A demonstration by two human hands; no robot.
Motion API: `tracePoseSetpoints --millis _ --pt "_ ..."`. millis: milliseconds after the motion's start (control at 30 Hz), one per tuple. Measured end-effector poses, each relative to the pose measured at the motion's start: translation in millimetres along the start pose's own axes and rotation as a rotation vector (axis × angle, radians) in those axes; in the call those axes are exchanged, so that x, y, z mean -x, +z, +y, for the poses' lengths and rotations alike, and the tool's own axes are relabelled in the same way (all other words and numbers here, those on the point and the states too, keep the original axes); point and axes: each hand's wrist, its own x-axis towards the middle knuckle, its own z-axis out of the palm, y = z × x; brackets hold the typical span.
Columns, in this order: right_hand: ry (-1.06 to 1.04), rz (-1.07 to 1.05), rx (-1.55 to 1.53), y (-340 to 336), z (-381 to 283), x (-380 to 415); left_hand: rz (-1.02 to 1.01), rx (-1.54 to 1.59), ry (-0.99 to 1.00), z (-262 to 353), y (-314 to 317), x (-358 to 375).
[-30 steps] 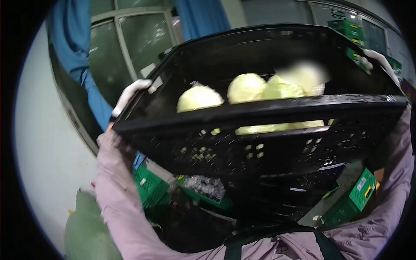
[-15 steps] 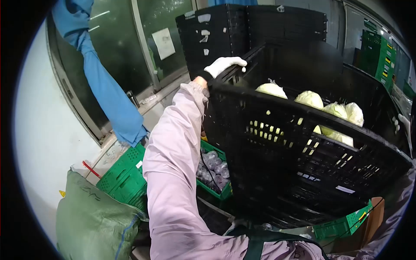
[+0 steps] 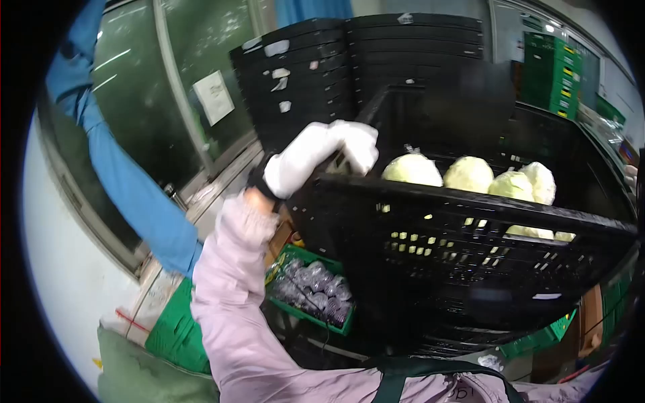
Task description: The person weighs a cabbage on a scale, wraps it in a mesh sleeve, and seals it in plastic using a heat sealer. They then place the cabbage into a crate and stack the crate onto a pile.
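A large black plastic crate (image 3: 430, 295) with slotted sides fills the middle and right of the view, tilted towards me. Inside it sit several pale green cabbages (image 3: 468, 176), some with clear wrap showing. My left hand (image 3: 326, 151), in a white glove, bends over the crate's left end with its fingers curled down at the rim; motion blurs it a little. Only a small part of my right hand (image 3: 630, 174) shows at the far right edge, at the crate's right rim.
Stacked black crates (image 3: 295, 87) stand behind, by the window. A green crate of plastic-wrapped round items (image 3: 312, 292) sits low on the left. Further green crates (image 3: 551, 74) rise at the back right. A green sack (image 3: 151, 376) and a blue curtain (image 3: 127, 181) are on the left.
My view has shifted, and the crate's near rim sits lower and more level. My left hand appears larger and nearer, its wrist raised and fingers bent down. More of the low green crate shows.
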Motion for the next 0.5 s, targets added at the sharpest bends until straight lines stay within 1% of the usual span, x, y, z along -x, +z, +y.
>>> tracePoseSetpoints --millis 33,67,100,167,233,300,367,433,467,500 --pt "-0.003 0.001 0.236 4 -17 15 -0.003 -0.083 0.041 7 5 5" --pt "0.005 -0.117 0.512 -1 -19 20 0.049 -0.036 0.059 -6 3 11" --pt "0.031 -0.082 0.514 -1 -13 19 0.145 -0.020 0.048 -8 11 13" --pt "0.183 -0.132 0.632 0 8 13 0.287 -0.078 0.213 -17 23 15" --pt "0.187 -0.146 0.832 4 -11 24 0.388 -0.106 0.236 -17 34 12" --pt "-0.682 -0.463 1.288 -27 18 13 0.693 0.115 0.130 -32 53 11" --pt "0.129 -0.008 0.832 6 -3 35 0.432 0.154 0.408 -52 34 11" --pt "-0.220 -0.239 1.106 -9 3 36 0.490 0.124 0.335 -52 36 2" --pt "-0.528 -0.426 1.253 -19 7 27 0.669 -0.158 0.302 -58 45 0" --pt "-0.827 -0.311 1.144 -21 18 28 0.822 -0.442 0.269 -62 53 -1"
